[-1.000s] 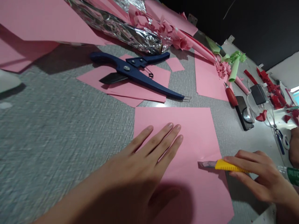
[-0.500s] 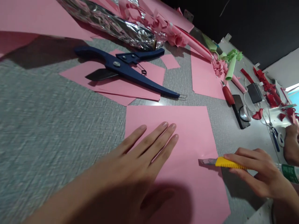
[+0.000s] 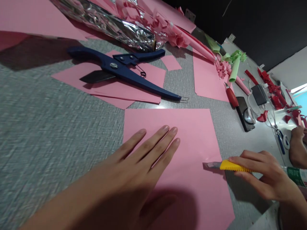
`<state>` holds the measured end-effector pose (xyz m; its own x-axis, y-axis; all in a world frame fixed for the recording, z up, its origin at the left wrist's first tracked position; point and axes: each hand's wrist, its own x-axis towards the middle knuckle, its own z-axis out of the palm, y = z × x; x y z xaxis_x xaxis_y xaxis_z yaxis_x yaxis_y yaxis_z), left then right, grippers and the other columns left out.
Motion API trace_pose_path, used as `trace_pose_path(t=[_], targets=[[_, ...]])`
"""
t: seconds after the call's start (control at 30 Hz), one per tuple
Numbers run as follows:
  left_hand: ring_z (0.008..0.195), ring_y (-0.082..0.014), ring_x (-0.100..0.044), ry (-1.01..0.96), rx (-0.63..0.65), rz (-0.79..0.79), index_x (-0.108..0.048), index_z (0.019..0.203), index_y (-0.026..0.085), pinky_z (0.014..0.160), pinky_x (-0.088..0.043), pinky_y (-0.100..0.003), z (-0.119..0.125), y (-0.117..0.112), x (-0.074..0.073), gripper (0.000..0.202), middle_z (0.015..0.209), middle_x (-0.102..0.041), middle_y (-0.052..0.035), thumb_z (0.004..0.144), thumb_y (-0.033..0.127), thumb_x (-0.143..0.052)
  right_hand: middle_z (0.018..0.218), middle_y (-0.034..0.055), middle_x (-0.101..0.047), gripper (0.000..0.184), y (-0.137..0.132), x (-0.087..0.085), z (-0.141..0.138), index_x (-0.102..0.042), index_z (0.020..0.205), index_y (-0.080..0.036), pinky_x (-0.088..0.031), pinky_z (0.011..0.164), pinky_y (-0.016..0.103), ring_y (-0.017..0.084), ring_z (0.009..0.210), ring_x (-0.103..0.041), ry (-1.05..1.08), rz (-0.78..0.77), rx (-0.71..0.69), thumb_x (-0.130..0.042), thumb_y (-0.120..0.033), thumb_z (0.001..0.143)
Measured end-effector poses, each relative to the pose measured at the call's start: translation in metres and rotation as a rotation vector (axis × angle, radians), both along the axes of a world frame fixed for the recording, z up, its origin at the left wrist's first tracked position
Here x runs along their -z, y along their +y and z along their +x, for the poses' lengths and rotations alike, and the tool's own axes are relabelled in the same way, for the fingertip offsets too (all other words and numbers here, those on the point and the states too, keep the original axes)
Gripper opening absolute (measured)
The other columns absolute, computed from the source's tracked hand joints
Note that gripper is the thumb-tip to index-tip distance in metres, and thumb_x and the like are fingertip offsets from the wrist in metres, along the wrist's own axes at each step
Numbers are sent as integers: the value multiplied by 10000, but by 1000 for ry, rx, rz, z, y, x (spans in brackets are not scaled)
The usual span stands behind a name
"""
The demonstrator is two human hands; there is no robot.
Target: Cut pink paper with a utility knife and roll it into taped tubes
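Note:
A pink sheet of paper (image 3: pixel 192 131) lies flat on the grey table (image 3: pixel 79 140). My left hand (image 3: pixel 141 159) rests on it, palm down with the fingers stretched out and slightly spread. At the sheet's right edge, my right hand (image 3: pixel 266 175) grips a yellow box cutter (image 3: pixel 233 166). Its blade is out and points left over the paper, low at a small crease; whether the tip cuts in I cannot tell. Beyond the sheet, large dark-blue scissors (image 3: pixel 129 75) with a spring lie on smaller pink paper pieces (image 3: pixel 117 97).
A foil-like wrapped roll (image 3: pixel 105 25) and pink paper flowers (image 3: pixel 165 28) lie at the back. To the right are a red-handled knife (image 3: pixel 231 95), a black phone-like slab (image 3: pixel 242 110), a black adapter (image 3: pixel 259 95) and a green paper roll (image 3: pixel 234 68). Another person's hand (image 3: pixel 297 143) is at the far right.
The whole view has shifted slightly, so things sit a little farther left. Both hands and the box cutter keep nearly the same place on the paper.

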<state>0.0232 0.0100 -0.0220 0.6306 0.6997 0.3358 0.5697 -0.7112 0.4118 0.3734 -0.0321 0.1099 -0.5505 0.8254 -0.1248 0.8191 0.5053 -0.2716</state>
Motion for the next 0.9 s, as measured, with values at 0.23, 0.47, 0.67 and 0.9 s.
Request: trace_pose_path(t=[0.23,0.47,0.67,0.9], targets=[[1601,-396,-470,10,25,-3,-498,1683,177,1369,-294,-565,-1,2,0,854,1743,-477,-150,1010,699,-559,979,53,-814,300,2,-2,0,-722,1375,-217,-488,577,296,155,704,-748,-10,5,2,-547,-279,1140],[1622,-378,-442,15,36,5,-484,1686,162,1388,-245,-544,-2,3,0,826,1767,-436,-145,1039,675,-516,930,34,-791,281,1,-3,3,-728,1353,-219,-480,575,293,147,680,-735,-10,-1,0,-551,-287,1146],[1612,-379,-459,30,28,-24,-494,1683,168,1378,-276,-557,-2,3,-3,835,1759,-445,-141,1033,693,-524,968,44,-803,292,1,-4,6,-727,1372,-216,-499,587,280,149,712,-749,-14,9,17,-570,-274,1133],[1614,-389,-453,21,20,-8,-451,1708,176,1372,-292,-567,-1,0,-1,842,1762,-446,-141,1028,661,-561,964,53,-805,306,1,-5,8,-733,1379,-227,-501,578,292,159,687,-734,-18,3,25,-569,-267,1125]])
